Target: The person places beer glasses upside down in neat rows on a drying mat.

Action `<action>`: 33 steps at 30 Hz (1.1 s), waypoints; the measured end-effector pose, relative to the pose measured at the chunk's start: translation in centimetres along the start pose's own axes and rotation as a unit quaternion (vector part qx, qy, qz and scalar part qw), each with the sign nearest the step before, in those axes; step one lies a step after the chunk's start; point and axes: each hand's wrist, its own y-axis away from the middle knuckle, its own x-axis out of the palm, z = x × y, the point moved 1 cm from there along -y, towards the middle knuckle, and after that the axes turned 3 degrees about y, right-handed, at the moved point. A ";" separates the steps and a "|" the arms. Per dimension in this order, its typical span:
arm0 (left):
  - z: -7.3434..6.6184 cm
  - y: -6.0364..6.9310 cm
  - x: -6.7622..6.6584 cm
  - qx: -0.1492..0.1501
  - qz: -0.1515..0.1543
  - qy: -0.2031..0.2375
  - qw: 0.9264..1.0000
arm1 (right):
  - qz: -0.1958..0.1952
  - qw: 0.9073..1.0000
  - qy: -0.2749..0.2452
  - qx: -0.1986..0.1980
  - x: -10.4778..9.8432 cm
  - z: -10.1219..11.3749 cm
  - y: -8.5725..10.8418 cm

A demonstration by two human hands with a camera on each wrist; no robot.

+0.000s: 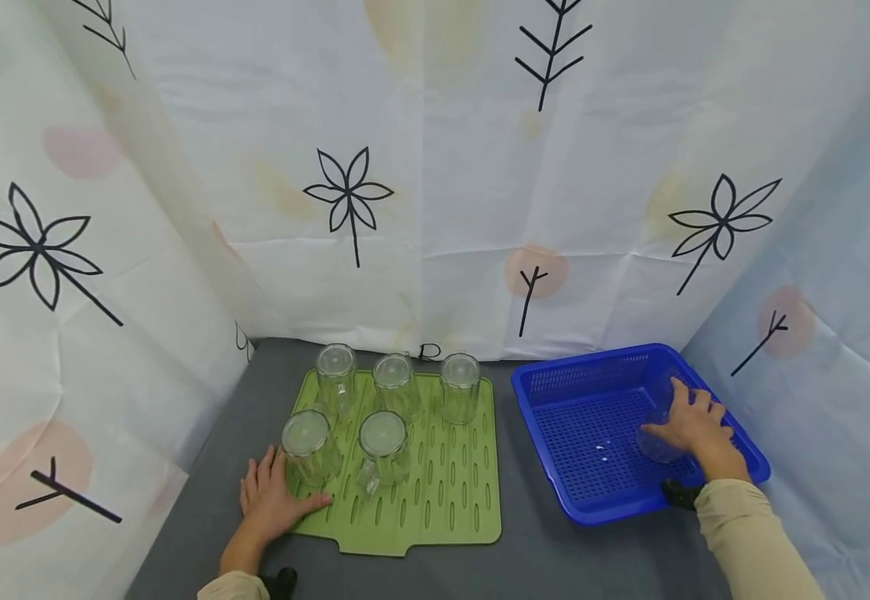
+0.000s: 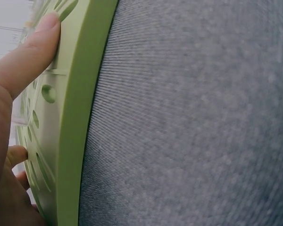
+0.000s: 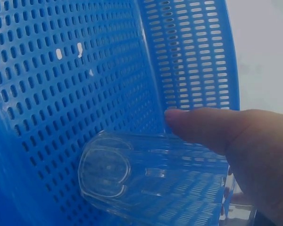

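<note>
My left hand (image 1: pixel 266 498) rests at the left edge of a green draining mat (image 1: pixel 450 500), its fingers spread beside a glass mug (image 1: pixel 311 446). In the left wrist view the thumb (image 2: pixel 40 44) lies on the mat's upper face. Over at the right, my right hand (image 1: pixel 693 423) reaches into a blue basket (image 1: pixel 562 425) with spread fingers, above a clear glass (image 3: pixel 146 176). In the right wrist view the thumb (image 3: pixel 203 125) extends along the glass near its mouth; its base points toward the basket floor. My other right fingers are mostly hidden there.
Several clear glass mugs, such as one (image 1: pixel 384 446) in front and one (image 1: pixel 461 387) at the back right, stand upside down on the mat. Dark grey cloth (image 1: pixel 502 575) covers the table. A patterned white curtain (image 1: pixel 465 208) hangs behind and along the sides.
</note>
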 end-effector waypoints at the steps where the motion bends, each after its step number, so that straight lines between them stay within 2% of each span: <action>1: 0.0 -0.1 0.0 -0.001 0.001 -0.001 1.000 | 0.002 1.000 -0.003 0.004 0.0 0.1 0.0; 9: 0.2 0.4 -0.3 -0.015 -0.002 -0.006 1.000 | 0.021 1.000 0.002 -0.009 0.0 0.9 -0.4; 16: 0.2 0.5 -0.2 -0.010 -0.002 0.001 1.000 | 0.018 1.000 -0.003 -0.007 -0.3 1.0 -0.2; 20: 0.1 0.1 -0.1 -0.002 -0.009 -0.001 1.000 | 0.011 1.000 -0.012 -0.009 -0.4 0.8 0.1; 24: 0.0 -0.2 0.0 0.003 -0.010 0.000 1.000 | -0.002 0.999 -0.007 -0.042 -0.5 1.1 0.5; 30: -0.1 0.0 -0.1 -0.009 0.001 0.004 1.000 | -0.001 0.994 0.013 -0.112 -0.8 2.4 0.9; 33: -0.1 0.2 -0.1 -0.010 0.002 0.005 1.000 | -0.008 0.992 0.022 -0.127 -0.9 3.0 1.1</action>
